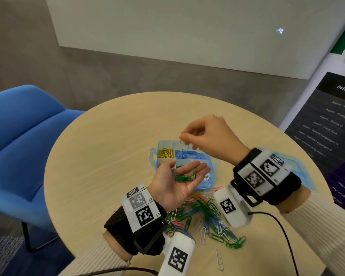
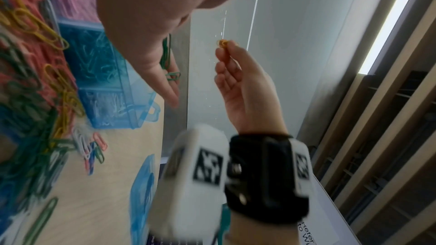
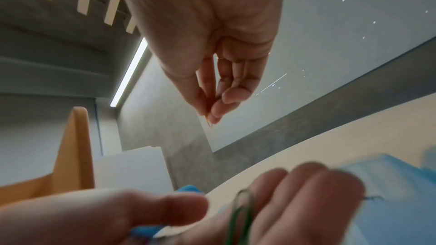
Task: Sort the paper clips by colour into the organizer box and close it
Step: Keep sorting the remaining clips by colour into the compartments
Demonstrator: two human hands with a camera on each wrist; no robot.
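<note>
Grey walls stood behind a round table (image 1: 100, 156), with a blue chair (image 1: 24, 136) beside it. On the table sat the open blue box (image 1: 211, 172), with yellow and blue clips already in their own parts. A mixed pile (image 1: 203, 220) of clips lay near it. The left hand (image 1: 175, 184) was flat, palm up, with green clips (image 1: 184, 177) lying on it. The right hand (image 1: 209, 134) hung above the box, pinching one clip (image 2: 223, 42) (it looked yellow) between thumb and finger. Sorting was still going on. I think the next move needed a careful drop into the yellow part.
</note>
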